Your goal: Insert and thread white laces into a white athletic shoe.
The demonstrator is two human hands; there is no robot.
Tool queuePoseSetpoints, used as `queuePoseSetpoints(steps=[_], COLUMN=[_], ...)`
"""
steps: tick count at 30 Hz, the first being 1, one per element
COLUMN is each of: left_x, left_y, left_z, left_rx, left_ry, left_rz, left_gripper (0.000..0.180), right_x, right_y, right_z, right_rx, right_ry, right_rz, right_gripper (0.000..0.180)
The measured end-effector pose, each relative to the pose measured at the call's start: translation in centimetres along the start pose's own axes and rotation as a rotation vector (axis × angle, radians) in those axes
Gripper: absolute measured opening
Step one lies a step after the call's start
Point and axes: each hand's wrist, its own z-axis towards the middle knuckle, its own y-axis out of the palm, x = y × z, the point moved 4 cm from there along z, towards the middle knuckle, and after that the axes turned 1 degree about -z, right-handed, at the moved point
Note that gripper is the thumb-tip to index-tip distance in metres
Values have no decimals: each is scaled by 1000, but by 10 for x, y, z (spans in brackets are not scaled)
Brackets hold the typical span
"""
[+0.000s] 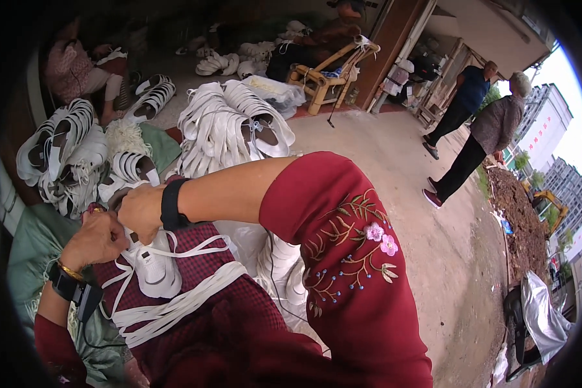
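Note:
A white sneaker point(158, 268) lies on my lap, toe toward me, over a red-and-black checked cloth point(207, 244). Loose white lace ends loop out from both its sides. My left hand point(100, 239) is closed against the sneaker's left side, fingers curled. Bent over the sneaker's opening, my right hand point(141, 210) is closed too, with its fingertips turned down. What the fingers of either hand pinch is hidden. A bundle of flat white shoelaces point(181, 304) lies across my lap, just nearer than the toe.
Beyond my hands stand heaps of white sneakers point(207, 129), with more sneakers point(64, 139) at left beside green sacking point(39, 246). A bamboo chair point(330, 74) stands farther back. Two people point(482, 136) stand at the right; another person point(77, 71) sits at the far left.

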Motion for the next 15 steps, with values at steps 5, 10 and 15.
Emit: queuePoseSetpoints(steps=[5,10,15], left_x=[16,16,55], left_y=[-6,10,16], left_z=[1,1,-22], left_rx=[-156,-56,442], left_ry=[-131,-70,116], left_rz=[-19,-54,107], left_gripper=[18,14,10], right_x=[10,38,34], right_y=[5,-1,23], right_z=[-25,-34,-42], right_rx=[328,661,575], right_ry=[202,181,81], right_rz=[338,1048,1149], right_gripper=[19,28,33])
